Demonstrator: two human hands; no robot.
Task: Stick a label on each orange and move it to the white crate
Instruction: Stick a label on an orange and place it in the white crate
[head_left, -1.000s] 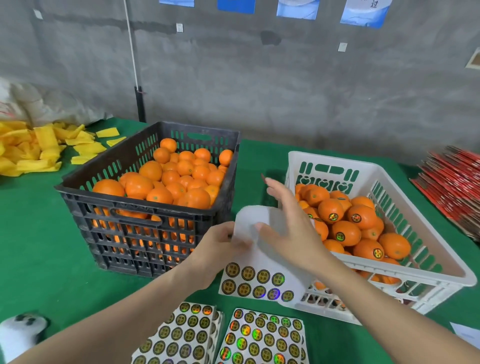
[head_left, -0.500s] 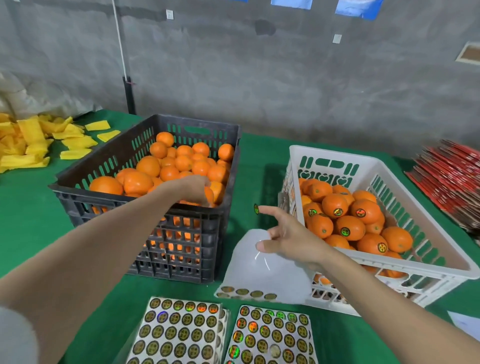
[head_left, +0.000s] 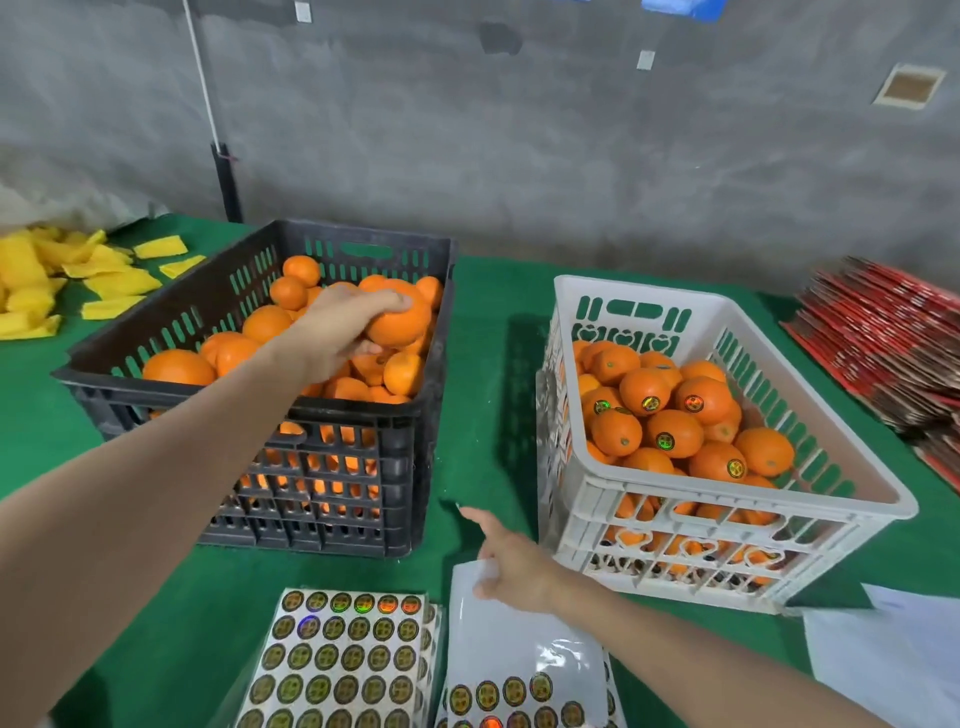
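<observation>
Well, the black crate (head_left: 439, 374) left of the white crate (head_left: 649, 288) holds plain oranges (head_left: 179, 366); the white one, stickered oranges (head_left: 675, 434). Over the black crate the left hand (head_left: 337, 327) curls its fingers round a glossy orange (head_left: 402, 322) — the right hand (head_left: 514, 571) has its index finger (head_left: 475, 519) out, others curled.

On the green cloth-covered table (head_left: 488, 364) a black slotted plastic crate (head_left: 332, 493) is sitting left of a white slotted plastic crate (head_left: 649, 291), with two sheets of round foil stickers (head_left: 337, 660) lying in front of them. A heap of yellow flat pieces (head_left: 36, 280) is lying far left, a stack of red flat cartons (head_left: 883, 338) far right. The left hand (head_left: 332, 332) is gripping a round orange (head_left: 402, 322) inside the left crate.
</observation>
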